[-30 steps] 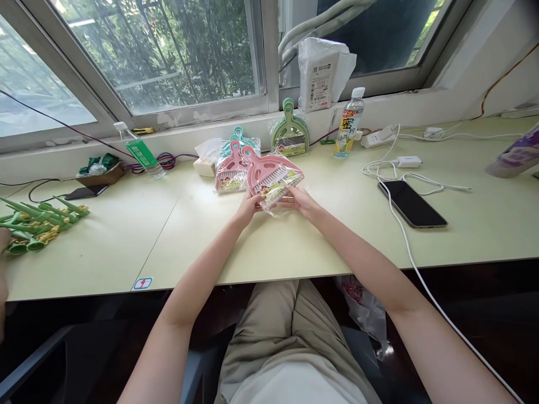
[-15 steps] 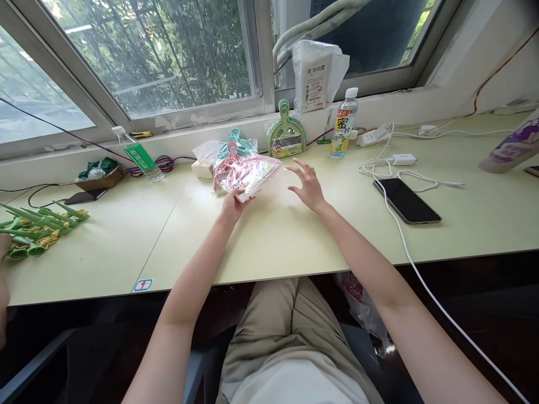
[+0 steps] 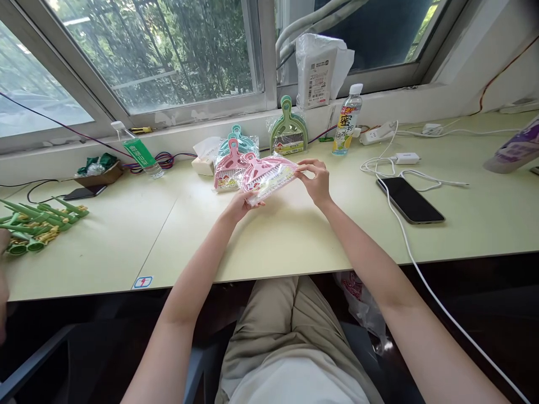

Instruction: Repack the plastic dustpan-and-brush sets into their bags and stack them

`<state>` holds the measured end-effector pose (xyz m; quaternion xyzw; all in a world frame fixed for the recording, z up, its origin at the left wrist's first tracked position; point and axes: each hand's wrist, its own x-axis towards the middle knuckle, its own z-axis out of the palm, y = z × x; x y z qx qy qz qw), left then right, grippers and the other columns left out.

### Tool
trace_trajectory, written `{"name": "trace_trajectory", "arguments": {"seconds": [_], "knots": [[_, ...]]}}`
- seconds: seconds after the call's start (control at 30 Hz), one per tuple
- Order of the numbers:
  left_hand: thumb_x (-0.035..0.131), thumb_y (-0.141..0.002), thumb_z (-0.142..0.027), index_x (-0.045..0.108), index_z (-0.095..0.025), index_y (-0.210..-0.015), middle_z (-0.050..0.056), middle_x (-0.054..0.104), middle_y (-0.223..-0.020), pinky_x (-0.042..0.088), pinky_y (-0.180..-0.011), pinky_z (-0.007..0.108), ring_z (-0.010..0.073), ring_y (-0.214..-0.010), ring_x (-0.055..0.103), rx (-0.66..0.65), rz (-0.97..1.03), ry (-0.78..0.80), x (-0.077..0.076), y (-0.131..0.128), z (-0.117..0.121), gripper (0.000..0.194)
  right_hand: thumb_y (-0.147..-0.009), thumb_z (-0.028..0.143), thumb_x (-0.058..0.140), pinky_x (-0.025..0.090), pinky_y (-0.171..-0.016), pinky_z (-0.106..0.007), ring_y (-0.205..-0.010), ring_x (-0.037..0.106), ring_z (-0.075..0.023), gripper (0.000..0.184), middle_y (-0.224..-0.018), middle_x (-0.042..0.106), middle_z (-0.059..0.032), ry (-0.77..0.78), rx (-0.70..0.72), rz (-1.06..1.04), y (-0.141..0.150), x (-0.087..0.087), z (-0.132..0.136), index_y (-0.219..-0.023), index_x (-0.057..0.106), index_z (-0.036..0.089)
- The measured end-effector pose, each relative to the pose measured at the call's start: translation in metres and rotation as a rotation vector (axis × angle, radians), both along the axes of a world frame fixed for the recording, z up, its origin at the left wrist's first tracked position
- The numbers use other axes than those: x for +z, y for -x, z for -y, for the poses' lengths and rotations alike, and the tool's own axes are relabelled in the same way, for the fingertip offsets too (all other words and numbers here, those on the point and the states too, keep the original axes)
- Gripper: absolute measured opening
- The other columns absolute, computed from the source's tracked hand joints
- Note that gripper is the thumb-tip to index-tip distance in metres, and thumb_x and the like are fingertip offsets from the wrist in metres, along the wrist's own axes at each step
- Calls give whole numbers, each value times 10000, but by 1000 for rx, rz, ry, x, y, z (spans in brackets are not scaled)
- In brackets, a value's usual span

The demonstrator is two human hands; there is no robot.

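Observation:
A pink dustpan and brush set in clear plastic wrap is held tilted just above the table. My left hand grips its lower left edge, fingers partly under the wrap. At its right end my right hand pinches the corner of the package between thumb and fingers. Right behind stands another wrapped pink set, with a teal set at its back. A wrapped green set leans upright against the sill.
On the table a tissue pack and a green-label bottle stand to the left, near green horn-shaped pieces. Rightward are a drink bottle, a phone and a white cable. Another person's hand shows at far left.
My right hand has closed on the right corner of the pink dustpan set, having been apart from it. The set has shifted slightly right and toward me in my left hand.

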<state>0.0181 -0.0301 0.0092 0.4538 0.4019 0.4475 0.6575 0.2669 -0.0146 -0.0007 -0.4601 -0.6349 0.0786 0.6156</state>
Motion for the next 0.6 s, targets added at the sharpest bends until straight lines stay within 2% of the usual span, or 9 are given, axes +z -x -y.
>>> {"name": "trace_trajectory", "arguments": {"seconds": [0.27, 0.43, 0.53, 0.6], "knots": [[673, -777, -182, 592, -123, -1053, 43, 681, -746, 471, -453, 223, 143, -547, 661, -156, -98, -93, -3, 0, 0, 293, -899, 359, 644, 383, -1101, -519, -1149, 585, -268, 143, -1157, 705, -25, 47, 57, -35, 1, -2, 1, -914, 783, 328], [695, -770, -227, 493, -140, -1192, 36, 687, -787, 470, -470, 235, 172, -586, 694, -177, -129, -148, -2, 2, 3, 476, -883, 348, 642, 492, -1028, -430, -1135, 606, -237, 175, -1362, 581, -34, 66, 131, -123, 3, -6, 1, -979, 783, 309], [712, -766, -239, 464, -153, -1226, 42, 695, -810, 470, -471, 236, 179, -597, 704, -184, -134, -162, -1, 3, 3, 530, -847, 330, 667, 528, -979, -372, -1163, 607, -232, 317, -1415, 547, -62, 145, 185, -231, 4, -7, -1, -1155, 730, 294], [721, -762, -243, 450, -159, -1251, 45, 700, -822, 473, -468, 236, 180, -589, 704, -198, -140, -176, -1, 5, 3, 565, -781, 303, 723, 548, -953, -365, -1155, 616, -227, 501, -1326, 626, -64, 248, 263, -387, 5, -10, -4, -1277, 651, 297]]}}
